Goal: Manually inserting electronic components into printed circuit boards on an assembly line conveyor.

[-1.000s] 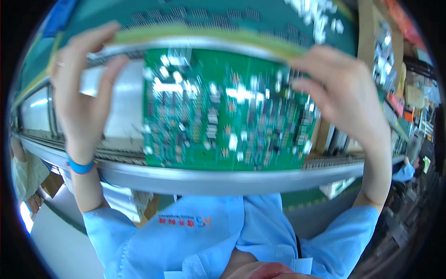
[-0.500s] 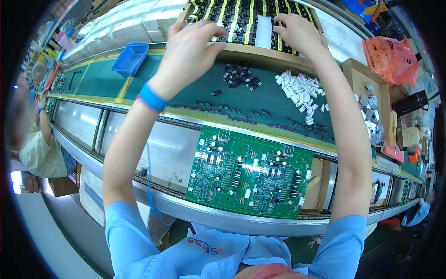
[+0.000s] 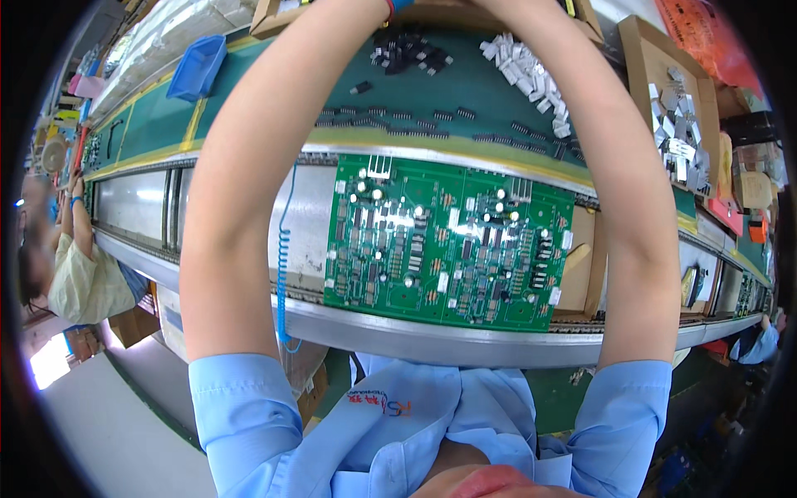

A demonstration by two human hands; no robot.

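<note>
Both my forearms stretch up past the top edge of the view, so my left hand and my right hand are out of sight. A blue band (image 3: 402,4) rings my left wrist at that edge. My arms reach over the front wall of a cardboard box (image 3: 270,23), whose contents are mostly cut off. Between my arms a green circuit board (image 3: 440,249) lies across the rails, populated with capacitors, chips and heat sinks. Beyond it, black chips (image 3: 419,132) lie in loose rows on the green surface. Black three-legged parts (image 3: 407,54) and white blocky parts (image 3: 531,79) form two heaps.
A blue bin (image 3: 198,68) stands at the far left. An open carton (image 3: 646,70) with white and silvery parts sits at the right, near an orange bag (image 3: 706,41). A coiled blue cord (image 3: 284,266) hangs over the metal rail (image 3: 398,339). Another person (image 3: 87,261) works at the left.
My hands have gone forward out of the top of the view, from over the box. The view has shifted, so the box is largely cut off and the board appears higher.
</note>
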